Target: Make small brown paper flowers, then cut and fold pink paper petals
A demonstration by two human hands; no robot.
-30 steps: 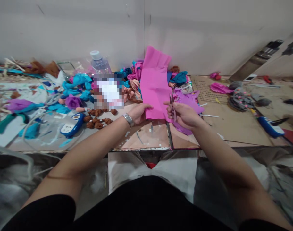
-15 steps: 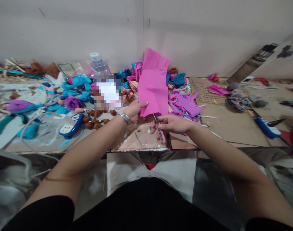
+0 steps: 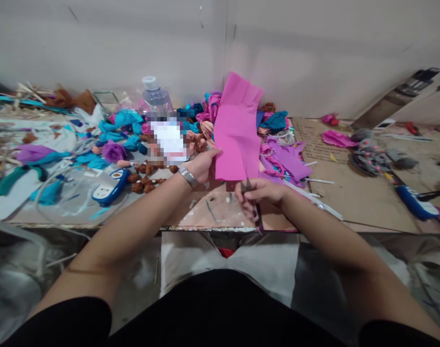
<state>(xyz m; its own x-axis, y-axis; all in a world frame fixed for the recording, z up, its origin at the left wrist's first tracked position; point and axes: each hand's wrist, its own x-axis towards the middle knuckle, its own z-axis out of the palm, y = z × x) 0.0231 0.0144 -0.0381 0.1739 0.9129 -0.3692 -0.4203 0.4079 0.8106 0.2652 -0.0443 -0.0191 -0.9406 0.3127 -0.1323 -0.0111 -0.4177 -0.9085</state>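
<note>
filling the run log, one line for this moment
left hand: gripping pink sheet | right hand: holding scissors | purple scraps: beside sheet

Capped bottle near the wall, blue-white device beside brown clumps.

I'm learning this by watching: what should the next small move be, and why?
Probably ease the scissors in the right hand slightly up along the pink sheet. The left hand grips the sheet low on its left side, and the scissors' blurred tip points up at its lower edge; whether they touch, I can't tell.
</note>
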